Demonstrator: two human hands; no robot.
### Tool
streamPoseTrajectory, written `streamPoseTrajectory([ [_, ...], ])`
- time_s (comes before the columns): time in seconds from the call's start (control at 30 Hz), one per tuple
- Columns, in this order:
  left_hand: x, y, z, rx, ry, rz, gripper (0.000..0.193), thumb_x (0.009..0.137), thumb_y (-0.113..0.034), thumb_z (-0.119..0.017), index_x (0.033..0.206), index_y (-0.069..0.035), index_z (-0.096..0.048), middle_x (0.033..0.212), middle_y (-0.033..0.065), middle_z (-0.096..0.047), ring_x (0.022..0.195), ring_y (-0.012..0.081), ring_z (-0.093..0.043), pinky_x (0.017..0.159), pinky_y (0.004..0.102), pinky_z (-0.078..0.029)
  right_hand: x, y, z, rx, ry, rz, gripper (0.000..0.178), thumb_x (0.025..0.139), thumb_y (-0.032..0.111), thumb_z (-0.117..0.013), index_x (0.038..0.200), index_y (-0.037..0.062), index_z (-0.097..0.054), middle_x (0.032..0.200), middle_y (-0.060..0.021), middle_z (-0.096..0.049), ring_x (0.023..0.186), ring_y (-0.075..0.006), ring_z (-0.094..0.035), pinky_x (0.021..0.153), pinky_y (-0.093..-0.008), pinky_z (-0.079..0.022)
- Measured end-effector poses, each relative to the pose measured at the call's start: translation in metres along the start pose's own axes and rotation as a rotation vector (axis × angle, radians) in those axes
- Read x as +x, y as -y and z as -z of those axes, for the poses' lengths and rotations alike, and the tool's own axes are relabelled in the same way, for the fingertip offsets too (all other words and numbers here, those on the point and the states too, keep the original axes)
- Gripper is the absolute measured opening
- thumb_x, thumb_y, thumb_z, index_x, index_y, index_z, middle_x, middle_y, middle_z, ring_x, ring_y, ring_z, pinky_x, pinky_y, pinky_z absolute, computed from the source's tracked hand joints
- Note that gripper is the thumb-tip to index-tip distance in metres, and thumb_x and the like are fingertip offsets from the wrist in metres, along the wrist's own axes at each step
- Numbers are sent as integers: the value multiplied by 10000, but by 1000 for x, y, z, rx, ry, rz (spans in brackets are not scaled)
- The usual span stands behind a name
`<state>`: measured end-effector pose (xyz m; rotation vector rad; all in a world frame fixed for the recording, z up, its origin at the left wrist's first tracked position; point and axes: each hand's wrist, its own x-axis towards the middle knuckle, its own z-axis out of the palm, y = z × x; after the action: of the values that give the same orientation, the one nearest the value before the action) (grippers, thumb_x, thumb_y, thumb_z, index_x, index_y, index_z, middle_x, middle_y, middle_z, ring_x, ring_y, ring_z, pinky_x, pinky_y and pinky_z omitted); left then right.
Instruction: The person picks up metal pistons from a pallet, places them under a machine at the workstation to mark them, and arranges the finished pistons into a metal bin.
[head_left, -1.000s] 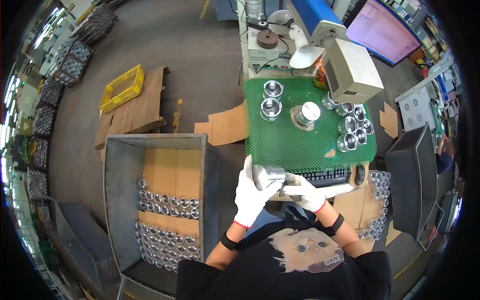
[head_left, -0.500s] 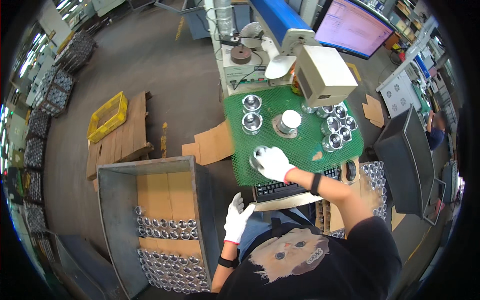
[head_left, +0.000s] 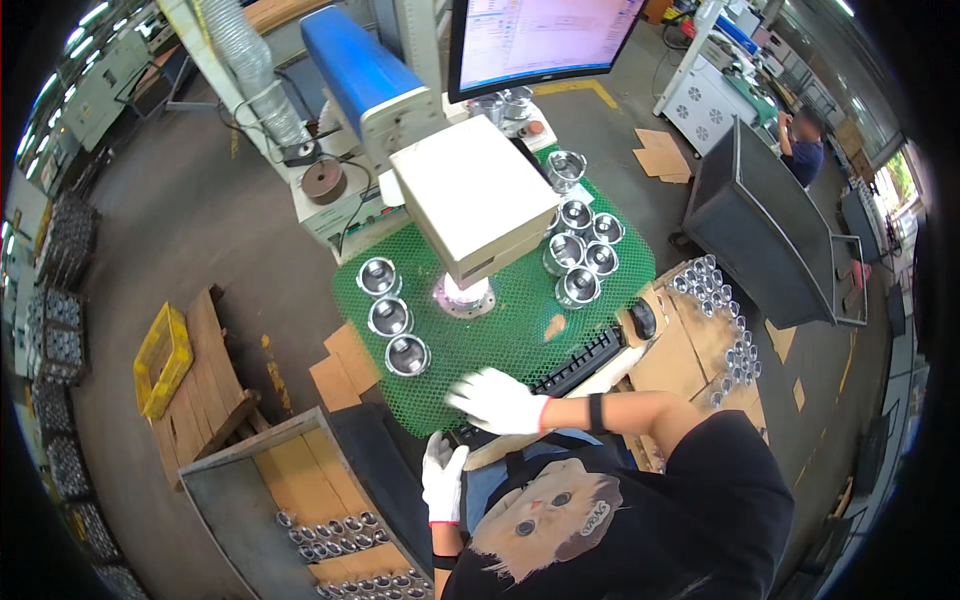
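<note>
My right hand [head_left: 497,402], in a white glove, spreads its fingers over the near edge of the green mesh mat [head_left: 440,385], holding nothing. Lower down, beside the mat's near corner, my gloved left hand [head_left: 443,480] is empty too, thumb apart from the fingers. Three silver metal pistons stand in a column on the mat's left: the far piston [head_left: 378,277], the middle piston [head_left: 390,317] and the near piston [head_left: 408,355], closest to my right hand. A round fixture [head_left: 478,303] is partly hidden beneath a white box-shaped machine head [head_left: 478,190]. Several pistons [head_left: 578,287] cluster right of it.
A black keyboard [head_left: 580,362] and mouse [head_left: 642,318] lie along the near edge. At lower left, a grey bin [head_left: 215,520] holds rows of pistons. More pistons [head_left: 741,355] rest on cardboard at right. A monitor [head_left: 548,40] stands behind; a person [head_left: 803,147] is farther right.
My right hand has let go of the piston, which now stands at the near end of the left column, and has drawn back toward me. The whole view has shifted and turned.
</note>
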<state>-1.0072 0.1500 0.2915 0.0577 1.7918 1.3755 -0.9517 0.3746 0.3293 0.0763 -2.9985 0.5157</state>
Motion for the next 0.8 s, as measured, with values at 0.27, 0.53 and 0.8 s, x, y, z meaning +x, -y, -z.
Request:
streamPoseTrajectory([
  [0.27,32,-24,-36,77,143,-85,743,870,-277,-795,1468,-6,-445,1399,224,-538,1274,318,-553,1081,413,-448,-81,-138,98,-326,-99,-731,244,803,337,-656,813,103,-725,758,-151,-682,747,-336,-681,715,-474,-526],
  [0.53,11,-22,-19,110,128,-152,682,887,-312,-770,1435,-10,-498,1354,193,-580,1244,293,-574,1077,399,-448,-88,-157,38,-279,-180,-876,272,764,341,-728,842,83,-700,845,-183,-694,757,-354,-693,687,-441,-550],
  [0.8,-44,21,28,-164,-57,12,792,901,-305,-752,1523,-6,-364,1434,254,-508,1297,295,-537,1077,386,-438,-89,-34,7,1114,10,-1157,443,865,328,-763,1129,-24,-711,895,-81,-731,719,-146,-668,641,-287,-520],
])
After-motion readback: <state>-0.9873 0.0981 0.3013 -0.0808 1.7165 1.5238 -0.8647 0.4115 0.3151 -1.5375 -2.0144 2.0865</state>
